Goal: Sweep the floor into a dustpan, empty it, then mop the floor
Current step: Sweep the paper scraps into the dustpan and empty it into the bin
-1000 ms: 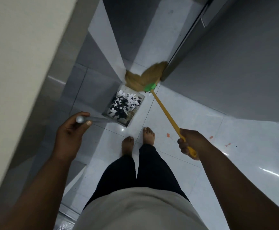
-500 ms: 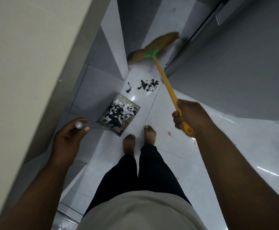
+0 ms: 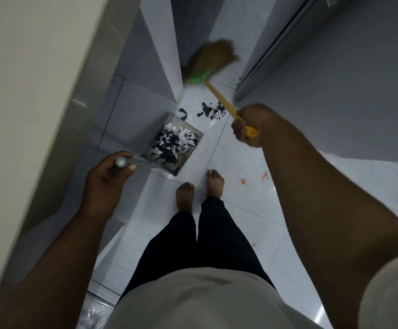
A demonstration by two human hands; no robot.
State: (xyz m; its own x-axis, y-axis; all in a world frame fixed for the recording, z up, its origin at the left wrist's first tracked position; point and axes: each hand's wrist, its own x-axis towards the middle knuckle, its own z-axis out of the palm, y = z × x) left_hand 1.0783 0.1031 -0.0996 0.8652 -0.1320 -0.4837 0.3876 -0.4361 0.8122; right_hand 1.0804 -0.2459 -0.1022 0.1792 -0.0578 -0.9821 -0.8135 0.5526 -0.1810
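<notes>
My left hand (image 3: 108, 176) grips the metal handle of a steel dustpan (image 3: 194, 138) that rests on the white tiled floor ahead of my bare feet. Black and white paper scraps (image 3: 174, 142) fill the pan. A smaller pile of scraps (image 3: 211, 111) lies on the floor just beyond the pan's mouth. My right hand (image 3: 249, 125) grips the yellow handle of a straw broom (image 3: 213, 60), whose blurred head with its green collar hangs beyond the loose pile.
A beige wall (image 3: 27, 79) and grey skirting run close along the left. A grey cabinet or door face (image 3: 335, 79) stands to the right. Orange specks (image 3: 264, 175) mark the tiles right of my feet. Crumpled plastic (image 3: 93, 314) lies at bottom left.
The broom swung from the dustpan's mouth out to the far side of the loose scraps, uncovering them. My right hand rose with the handle. The dustpan stays put.
</notes>
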